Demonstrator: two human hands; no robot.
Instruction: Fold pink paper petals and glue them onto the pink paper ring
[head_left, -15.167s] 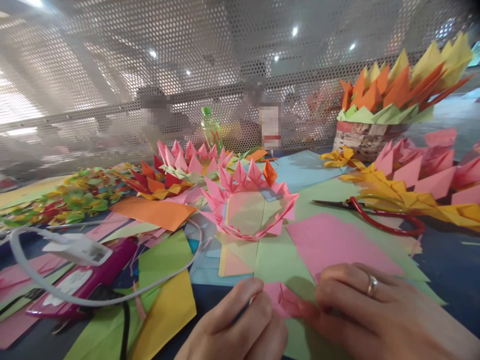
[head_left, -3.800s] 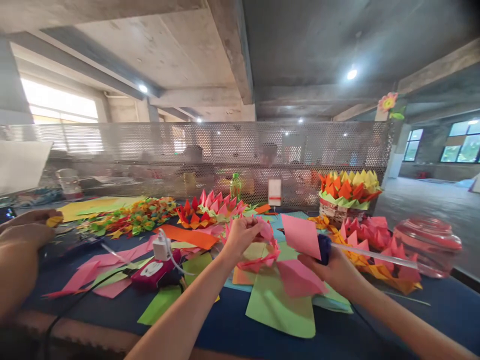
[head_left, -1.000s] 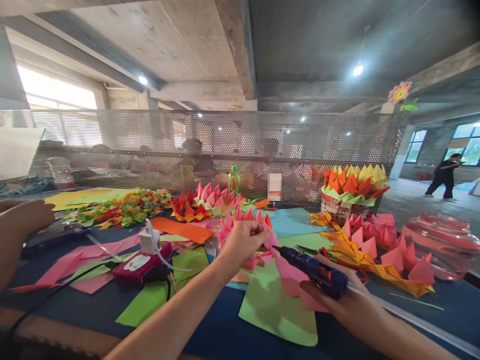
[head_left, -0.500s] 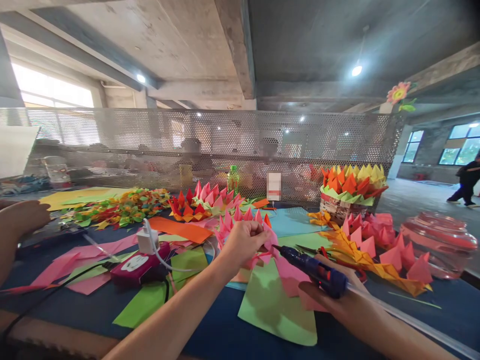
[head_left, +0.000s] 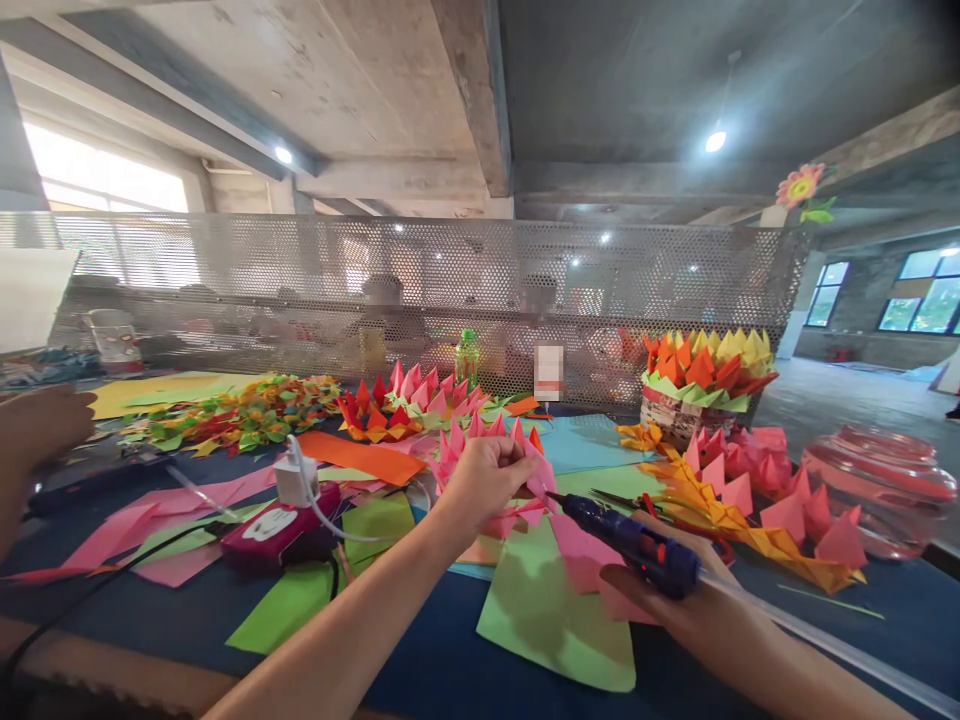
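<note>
My left hand (head_left: 491,480), thumb and fingers pinched together, grips a pink folded paper piece (head_left: 541,470) over the middle of the table. Pointed pink petals (head_left: 469,435) and a reddish-orange tip show just behind the knuckles. My right hand (head_left: 660,590) is wrapped round a dark blue glue gun (head_left: 630,540), whose nozzle touches or nearly touches the pink paper by my left fingertips. From its rear end runs a long clear glue stick (head_left: 817,640). Below both hands lie a pale green sheet (head_left: 559,620) and pink strips (head_left: 581,550).
A purple power strip (head_left: 281,530) with a white charger and cables lies left. Scissors (head_left: 622,497) lie beside my right hand. Folded paper rows (head_left: 742,490), a clear jar (head_left: 877,490) and a petalled basket (head_left: 705,385) stand right. Another person's hand (head_left: 45,425) is far left.
My two hands and the glue gun have hardly moved. The other person's hand at the left has shifted slightly left. The walking person at the far right has almost left the view.
</note>
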